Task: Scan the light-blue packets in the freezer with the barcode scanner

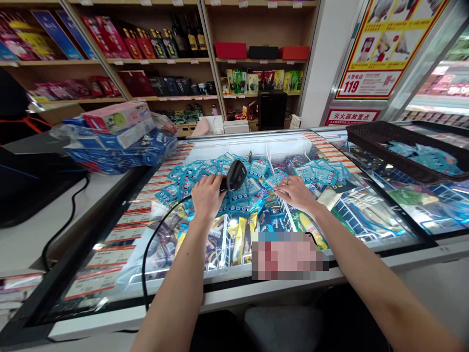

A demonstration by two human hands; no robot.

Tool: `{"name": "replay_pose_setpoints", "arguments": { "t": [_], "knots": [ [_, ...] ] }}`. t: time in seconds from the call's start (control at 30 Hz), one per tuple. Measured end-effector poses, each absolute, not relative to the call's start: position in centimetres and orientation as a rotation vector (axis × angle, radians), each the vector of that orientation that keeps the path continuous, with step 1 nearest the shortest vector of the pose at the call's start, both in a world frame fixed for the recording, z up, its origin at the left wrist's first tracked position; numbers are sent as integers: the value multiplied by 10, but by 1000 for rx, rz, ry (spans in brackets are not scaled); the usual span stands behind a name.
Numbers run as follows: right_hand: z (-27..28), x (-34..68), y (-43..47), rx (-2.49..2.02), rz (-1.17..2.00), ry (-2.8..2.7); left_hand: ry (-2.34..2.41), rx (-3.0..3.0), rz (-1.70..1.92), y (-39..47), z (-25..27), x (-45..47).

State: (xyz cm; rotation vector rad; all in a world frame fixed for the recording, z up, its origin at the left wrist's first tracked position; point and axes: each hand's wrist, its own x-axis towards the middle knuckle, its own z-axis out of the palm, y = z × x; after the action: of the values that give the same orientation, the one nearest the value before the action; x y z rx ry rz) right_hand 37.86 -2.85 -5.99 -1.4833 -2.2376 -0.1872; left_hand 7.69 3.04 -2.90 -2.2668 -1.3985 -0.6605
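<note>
My left hand (208, 195) is closed around the handle of a black barcode scanner (237, 175), whose cable (157, 230) curves down past my forearm. The scanner head sits above a spread of small blue packets (200, 172) on the freezer's glass top (134, 264). To the right, my right hand (297, 193) has its fingers drawn together at the edge of one blue packet (271, 181). Beyond that hand lies another group of blue packets (318, 172). Packaged frozen goods (238, 234) show in white wire baskets under the glass.
A dark brown basket (384, 142) with some blue packets stands at the right. Plastic-wrapped boxes (117, 127) are stacked at the left. A pixelated flat object (287, 256) lies near the front edge. Stocked shelves (161, 61) line the back.
</note>
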Motion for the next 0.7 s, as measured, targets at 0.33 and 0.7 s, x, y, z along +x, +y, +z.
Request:
{"name": "replay_pose_setpoints", "arguments": {
  "t": [0.33, 0.7],
  "knots": [
    [-83, 395, -8, -1761, -301, -1959, -1288, -2360, -654, 28, -28, 85],
    [-86, 400, 1, -1721, -175, -1813, -1254, -2379, -593, 26, -30, 88]
  ]
}}
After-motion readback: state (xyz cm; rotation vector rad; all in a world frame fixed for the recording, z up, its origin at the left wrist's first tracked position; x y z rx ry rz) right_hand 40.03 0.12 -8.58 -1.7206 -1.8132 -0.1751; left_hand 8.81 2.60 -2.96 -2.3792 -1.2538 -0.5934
